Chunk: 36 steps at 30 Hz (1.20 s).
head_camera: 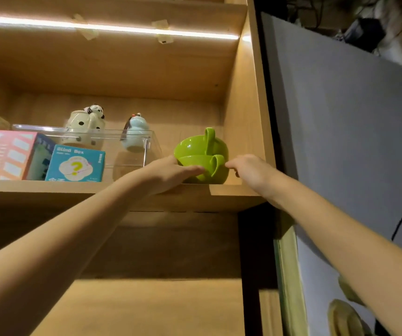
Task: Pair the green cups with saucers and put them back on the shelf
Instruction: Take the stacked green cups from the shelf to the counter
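Two green cups (201, 154) sit stacked together at the right end of a wooden shelf (98, 190), tipped so their handles point up and to the right. My left hand (170, 172) lies against the lower cup's left and front side, fingers spread along it. My right hand (248, 169) reaches in from the right, its fingertips touching the lower cup's handle. No saucer shows on this shelf. Blurred yellowish-green round shapes (345, 316) appear at the bottom right; what they are I cannot tell.
A clear plastic bin (132, 163) stands just left of the cups, with a panda mug (85, 127) and a pale blue figurine (135, 134) behind it. A teal box (76, 163) and a pink box (3, 154) sit further left. The cabinet's side wall (246, 117) is close on the right.
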Each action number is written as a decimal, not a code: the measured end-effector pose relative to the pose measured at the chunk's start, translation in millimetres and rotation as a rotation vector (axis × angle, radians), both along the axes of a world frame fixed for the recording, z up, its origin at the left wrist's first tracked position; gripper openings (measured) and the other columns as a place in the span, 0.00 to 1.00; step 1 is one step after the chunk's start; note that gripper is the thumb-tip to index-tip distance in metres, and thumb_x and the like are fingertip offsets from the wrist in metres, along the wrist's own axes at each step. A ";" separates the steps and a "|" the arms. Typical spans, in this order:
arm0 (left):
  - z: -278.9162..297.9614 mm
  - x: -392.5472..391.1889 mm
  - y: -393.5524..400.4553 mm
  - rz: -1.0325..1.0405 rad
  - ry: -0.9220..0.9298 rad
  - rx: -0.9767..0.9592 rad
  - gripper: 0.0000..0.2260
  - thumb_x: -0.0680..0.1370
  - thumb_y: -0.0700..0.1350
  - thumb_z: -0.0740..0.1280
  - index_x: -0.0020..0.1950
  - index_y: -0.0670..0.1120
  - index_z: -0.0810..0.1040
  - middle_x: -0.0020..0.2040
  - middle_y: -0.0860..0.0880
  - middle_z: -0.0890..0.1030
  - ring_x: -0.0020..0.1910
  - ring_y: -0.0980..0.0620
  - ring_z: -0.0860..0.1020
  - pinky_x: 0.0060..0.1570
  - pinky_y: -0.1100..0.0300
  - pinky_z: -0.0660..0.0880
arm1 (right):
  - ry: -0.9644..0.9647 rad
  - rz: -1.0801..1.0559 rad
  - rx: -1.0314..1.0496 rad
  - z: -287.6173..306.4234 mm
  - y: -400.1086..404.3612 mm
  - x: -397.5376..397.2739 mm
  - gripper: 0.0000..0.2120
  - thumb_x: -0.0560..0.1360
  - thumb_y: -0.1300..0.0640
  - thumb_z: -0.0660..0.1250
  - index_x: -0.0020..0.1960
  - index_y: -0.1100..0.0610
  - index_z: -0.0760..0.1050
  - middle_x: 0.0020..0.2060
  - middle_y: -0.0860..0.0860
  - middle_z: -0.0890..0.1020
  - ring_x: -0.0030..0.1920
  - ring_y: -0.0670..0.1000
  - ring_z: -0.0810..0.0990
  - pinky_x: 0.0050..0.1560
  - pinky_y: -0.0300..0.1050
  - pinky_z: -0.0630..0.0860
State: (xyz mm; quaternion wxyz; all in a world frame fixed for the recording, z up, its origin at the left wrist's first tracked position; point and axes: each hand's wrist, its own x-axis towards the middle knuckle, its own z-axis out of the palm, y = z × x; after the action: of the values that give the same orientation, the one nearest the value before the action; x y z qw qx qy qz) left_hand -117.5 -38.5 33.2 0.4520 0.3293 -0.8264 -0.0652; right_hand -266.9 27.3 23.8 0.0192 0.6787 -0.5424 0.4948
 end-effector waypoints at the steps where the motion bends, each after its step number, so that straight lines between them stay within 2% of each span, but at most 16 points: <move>1: -0.3 -2.3 -4.2 0.025 0.015 -0.017 0.30 0.64 0.66 0.62 0.59 0.48 0.73 0.57 0.41 0.79 0.55 0.41 0.77 0.61 0.45 0.71 | 0.010 0.010 0.025 1.1 1.2 -0.1 0.21 0.80 0.55 0.49 0.71 0.60 0.61 0.71 0.57 0.65 0.70 0.55 0.63 0.69 0.49 0.59; 3: -1.8 -4.9 -7.0 0.114 0.018 -0.053 0.34 0.59 0.71 0.58 0.53 0.49 0.76 0.51 0.42 0.82 0.51 0.41 0.78 0.59 0.44 0.73 | 0.016 0.028 0.041 0.4 3.6 -0.9 0.22 0.80 0.55 0.49 0.72 0.60 0.58 0.72 0.57 0.64 0.71 0.54 0.62 0.70 0.48 0.58; 4: -2.1 -5.5 -8.1 0.138 0.017 -0.062 0.33 0.59 0.72 0.58 0.50 0.48 0.77 0.49 0.41 0.82 0.50 0.41 0.79 0.58 0.45 0.74 | 0.010 0.035 0.041 0.1 4.3 -1.0 0.22 0.80 0.55 0.49 0.72 0.60 0.58 0.72 0.57 0.64 0.71 0.54 0.63 0.70 0.48 0.58; 7: -2.5 -5.8 -6.8 0.143 0.052 -0.083 0.23 0.70 0.65 0.61 0.44 0.44 0.76 0.47 0.39 0.82 0.49 0.39 0.79 0.53 0.49 0.74 | -0.029 0.056 0.048 -1.9 7.7 0.1 0.23 0.79 0.54 0.50 0.72 0.60 0.60 0.71 0.56 0.65 0.70 0.54 0.63 0.69 0.48 0.58; 11: -6.5 -1.6 2.8 0.197 0.077 -0.186 0.26 0.71 0.64 0.60 0.44 0.40 0.76 0.39 0.43 0.80 0.41 0.44 0.78 0.44 0.53 0.74 | -0.092 0.096 0.046 -4.7 16.0 6.7 0.23 0.78 0.51 0.51 0.72 0.57 0.61 0.72 0.53 0.65 0.70 0.52 0.62 0.66 0.47 0.58; 15: -5.0 7.8 20.2 0.116 0.110 -0.170 0.20 0.72 0.60 0.63 0.42 0.41 0.76 0.33 0.47 0.75 0.33 0.50 0.72 0.33 0.58 0.67 | -0.145 0.166 0.036 -2.3 31.9 16.8 0.25 0.79 0.48 0.46 0.74 0.55 0.57 0.73 0.52 0.63 0.72 0.52 0.60 0.70 0.49 0.54; 18: -3.9 18.0 34.0 0.011 0.200 -0.149 0.16 0.70 0.57 0.68 0.38 0.42 0.77 0.32 0.48 0.76 0.33 0.51 0.73 0.36 0.58 0.70 | -0.194 0.204 0.025 -0.4 45.5 22.9 0.26 0.80 0.46 0.45 0.74 0.55 0.57 0.73 0.53 0.64 0.73 0.52 0.61 0.72 0.50 0.53; 20: -4.6 23.9 43.1 -0.060 0.297 -0.108 0.21 0.66 0.56 0.72 0.42 0.37 0.79 0.35 0.45 0.78 0.36 0.49 0.75 0.39 0.55 0.73 | -0.223 0.221 0.025 -1.9 55.1 26.3 0.27 0.79 0.44 0.45 0.74 0.56 0.56 0.73 0.54 0.63 0.73 0.53 0.60 0.73 0.52 0.53; 23: -10.5 32.2 59.6 -0.090 0.456 -0.057 0.28 0.59 0.57 0.76 0.43 0.35 0.79 0.32 0.46 0.77 0.31 0.51 0.74 0.34 0.57 0.73 | -0.285 0.280 0.038 -6.9 72.4 33.7 0.28 0.79 0.44 0.44 0.74 0.57 0.54 0.74 0.54 0.61 0.74 0.55 0.59 0.73 0.52 0.53; 25: -18.3 39.0 70.7 -0.084 0.531 -0.029 0.35 0.52 0.62 0.77 0.44 0.34 0.79 0.33 0.42 0.79 0.32 0.47 0.77 0.38 0.55 0.77 | -0.363 0.329 0.061 -13.2 84.9 39.2 0.29 0.79 0.43 0.45 0.74 0.58 0.54 0.74 0.55 0.61 0.73 0.59 0.60 0.72 0.54 0.55; 26: -23.8 42.5 76.2 -0.092 0.553 -0.027 0.36 0.50 0.62 0.77 0.42 0.34 0.80 0.32 0.42 0.80 0.33 0.47 0.79 0.40 0.55 0.77 | -0.406 0.355 0.073 -17.4 91.0 42.1 0.29 0.79 0.43 0.45 0.74 0.59 0.55 0.74 0.56 0.61 0.73 0.60 0.61 0.72 0.56 0.56; 28: -39.7 47.2 91.5 -0.106 0.571 -0.049 0.25 0.56 0.57 0.78 0.38 0.37 0.81 0.29 0.47 0.81 0.30 0.53 0.77 0.36 0.59 0.76 | -0.496 0.407 0.093 -28.4 101.7 47.3 0.29 0.79 0.44 0.47 0.73 0.61 0.57 0.73 0.58 0.63 0.72 0.62 0.63 0.72 0.58 0.58; 29: -49.0 49.5 100.5 -0.101 0.561 -0.053 0.21 0.58 0.55 0.78 0.39 0.40 0.82 0.31 0.47 0.82 0.31 0.54 0.78 0.37 0.58 0.77 | -0.554 0.430 0.096 -35.4 106.3 49.4 0.28 0.79 0.44 0.48 0.72 0.62 0.59 0.72 0.59 0.65 0.70 0.62 0.66 0.71 0.58 0.60; 32: -80.2 57.8 123.1 -0.145 0.528 0.002 0.19 0.56 0.54 0.78 0.40 0.46 0.81 0.42 0.44 0.85 0.42 0.50 0.83 0.48 0.54 0.80 | -0.750 0.456 0.102 -61.4 117.7 51.6 0.22 0.79 0.47 0.52 0.61 0.64 0.70 0.62 0.62 0.74 0.61 0.62 0.76 0.64 0.57 0.71; 34: -105.8 63.4 132.3 -0.152 0.503 0.034 0.22 0.53 0.56 0.78 0.42 0.48 0.81 0.43 0.46 0.85 0.45 0.51 0.83 0.49 0.54 0.80 | -0.873 0.452 0.119 -84.0 122.9 50.5 0.21 0.79 0.50 0.54 0.58 0.66 0.71 0.57 0.63 0.78 0.58 0.64 0.78 0.58 0.55 0.77; 36: -135.2 65.4 137.9 -0.140 0.505 0.041 0.25 0.52 0.57 0.79 0.45 0.51 0.81 0.43 0.48 0.85 0.44 0.53 0.83 0.50 0.53 0.80 | -0.955 0.462 0.153 -110.5 126.2 47.3 0.20 0.79 0.51 0.55 0.59 0.66 0.72 0.51 0.62 0.80 0.53 0.62 0.80 0.42 0.48 0.82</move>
State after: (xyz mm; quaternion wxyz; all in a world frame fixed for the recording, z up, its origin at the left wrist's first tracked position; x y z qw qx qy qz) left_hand -52.1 99.4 -102.0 0.6314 0.2537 -0.7068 -0.1934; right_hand -219.6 153.5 -86.7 -0.3888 0.4791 -0.3616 0.6990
